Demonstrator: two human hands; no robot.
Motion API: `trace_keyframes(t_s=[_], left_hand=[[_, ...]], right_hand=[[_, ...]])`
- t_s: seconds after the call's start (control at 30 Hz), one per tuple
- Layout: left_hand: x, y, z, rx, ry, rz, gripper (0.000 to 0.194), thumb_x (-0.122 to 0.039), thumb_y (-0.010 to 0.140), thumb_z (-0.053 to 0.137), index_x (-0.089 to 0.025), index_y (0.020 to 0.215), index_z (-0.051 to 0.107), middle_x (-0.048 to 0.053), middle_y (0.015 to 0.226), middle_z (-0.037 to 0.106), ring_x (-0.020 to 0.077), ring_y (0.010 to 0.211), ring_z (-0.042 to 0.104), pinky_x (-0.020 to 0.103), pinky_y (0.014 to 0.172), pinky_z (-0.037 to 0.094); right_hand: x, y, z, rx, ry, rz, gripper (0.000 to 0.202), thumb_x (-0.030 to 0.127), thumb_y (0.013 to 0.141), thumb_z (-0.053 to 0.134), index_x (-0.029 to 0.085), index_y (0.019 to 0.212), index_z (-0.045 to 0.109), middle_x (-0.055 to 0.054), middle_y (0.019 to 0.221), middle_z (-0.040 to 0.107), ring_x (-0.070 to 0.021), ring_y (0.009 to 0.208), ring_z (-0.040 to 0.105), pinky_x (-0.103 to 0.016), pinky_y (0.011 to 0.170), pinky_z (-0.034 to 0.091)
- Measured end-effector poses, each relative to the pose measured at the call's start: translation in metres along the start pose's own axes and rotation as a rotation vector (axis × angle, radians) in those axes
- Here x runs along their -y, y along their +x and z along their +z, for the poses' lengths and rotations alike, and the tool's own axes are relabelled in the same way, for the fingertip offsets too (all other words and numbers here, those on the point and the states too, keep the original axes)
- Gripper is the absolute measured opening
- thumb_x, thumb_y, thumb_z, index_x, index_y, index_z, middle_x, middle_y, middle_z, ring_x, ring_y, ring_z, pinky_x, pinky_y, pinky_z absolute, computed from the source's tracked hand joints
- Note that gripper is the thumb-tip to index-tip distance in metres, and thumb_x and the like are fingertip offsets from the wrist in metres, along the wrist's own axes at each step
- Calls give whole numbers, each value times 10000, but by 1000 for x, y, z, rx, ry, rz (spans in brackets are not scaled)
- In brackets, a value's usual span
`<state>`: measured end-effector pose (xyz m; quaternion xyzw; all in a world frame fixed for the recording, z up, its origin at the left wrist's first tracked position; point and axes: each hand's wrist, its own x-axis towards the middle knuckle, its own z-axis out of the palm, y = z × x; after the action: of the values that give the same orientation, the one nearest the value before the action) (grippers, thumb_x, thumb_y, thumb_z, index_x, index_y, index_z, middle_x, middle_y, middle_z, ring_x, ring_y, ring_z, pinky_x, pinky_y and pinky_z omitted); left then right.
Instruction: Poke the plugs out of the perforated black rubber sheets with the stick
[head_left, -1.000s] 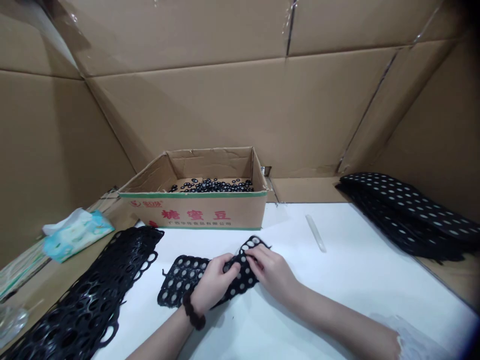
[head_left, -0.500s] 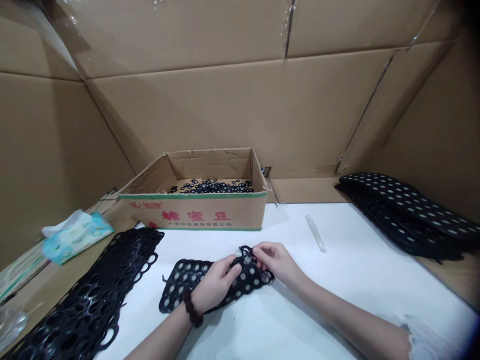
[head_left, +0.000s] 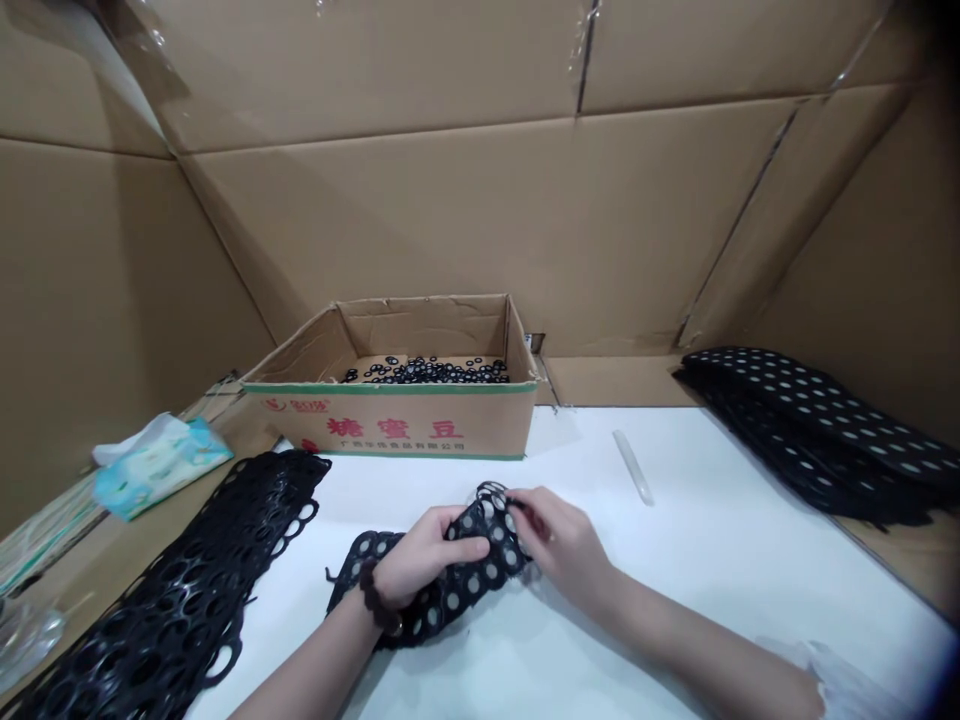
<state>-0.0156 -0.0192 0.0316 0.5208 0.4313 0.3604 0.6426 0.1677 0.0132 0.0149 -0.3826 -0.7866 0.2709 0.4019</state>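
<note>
A black rubber sheet dotted with round pale holes (head_left: 451, 600) lies at the front of the white table, its far right end lifted and bent. My left hand (head_left: 431, 555), with a dark band at its wrist, grips the middle of this sheet, thumb on top. At the raised corner, my right hand (head_left: 562, 540) pinches the sheet's edge; its fingertips are partly hidden. Beyond my hands stands an open cardboard box (head_left: 420, 425) with many small black rings (head_left: 442, 372) inside.
Black webs of ringed rubber (head_left: 172, 590) lie along the left. A stack of dotted black sheets (head_left: 817, 420) rests at the right. A pale flat stick (head_left: 634, 467) lies on the white tabletop (head_left: 720, 540). A tissue pack (head_left: 161, 465) is at far left. Cardboard walls (head_left: 465, 220) surround the table.
The sheet's right end has been lifted and bent further up. My right hand has turned and shifted slightly right, and my left hand has moved a little with the sheet.
</note>
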Motion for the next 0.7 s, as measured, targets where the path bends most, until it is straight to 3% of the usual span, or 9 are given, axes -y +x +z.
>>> trace_keyframes(t_s=[0.07, 0.13, 0.3, 0.47, 0.6, 0.7], left_hand=[[3, 1, 0, -7, -30, -18, 314, -338, 646, 639, -103, 848, 589, 33, 785, 606, 162, 738, 530, 258, 695, 398], [4, 1, 1, -1, -29, -21, 286, -332, 652, 636, -102, 818, 599, 24, 756, 602, 151, 720, 527, 250, 689, 395], [2, 1, 1, -2, -8, 44, 288, -328, 699, 593, -107, 883, 586, 35, 808, 608, 169, 786, 534, 273, 739, 398], [3, 4, 0, 21, 145, 119, 327, -338, 714, 568, -106, 944, 556, 51, 883, 604, 200, 872, 527, 311, 807, 389], [5, 5, 0, 6, 205, 139, 366, -336, 743, 534, -109, 1030, 519, 68, 968, 587, 207, 946, 501, 324, 861, 363], [5, 2, 0, -37, 195, 130, 375, -340, 763, 504, -126, 1072, 497, 79, 1038, 564, 211, 998, 475, 330, 890, 345]], right_hand=[[4, -7, 8, 104, -72, -65, 204, 240, 819, 382, 193, 923, 551, -60, 800, 587, -159, 701, 544, -284, 652, 431], [7, -10, 13, 172, -54, -31, 196, 214, 817, 375, 188, 901, 550, -55, 806, 588, -156, 699, 542, -281, 643, 431], [7, -7, 16, 283, 296, 185, 240, 318, 849, 334, 174, 803, 520, -4, 666, 538, -109, 589, 508, -222, 542, 426], [0, -1, 23, 323, 556, 441, 331, 466, 770, 430, 154, 669, 476, 50, 490, 448, -68, 390, 449, -176, 371, 359], [-9, 6, 23, 219, 676, 584, 381, 510, 729, 454, 158, 585, 430, 48, 417, 456, -70, 313, 435, -174, 319, 316], [-18, 14, 10, -55, 708, 643, 372, 511, 715, 468, 163, 588, 433, 50, 411, 435, -63, 306, 406, -179, 319, 306]])
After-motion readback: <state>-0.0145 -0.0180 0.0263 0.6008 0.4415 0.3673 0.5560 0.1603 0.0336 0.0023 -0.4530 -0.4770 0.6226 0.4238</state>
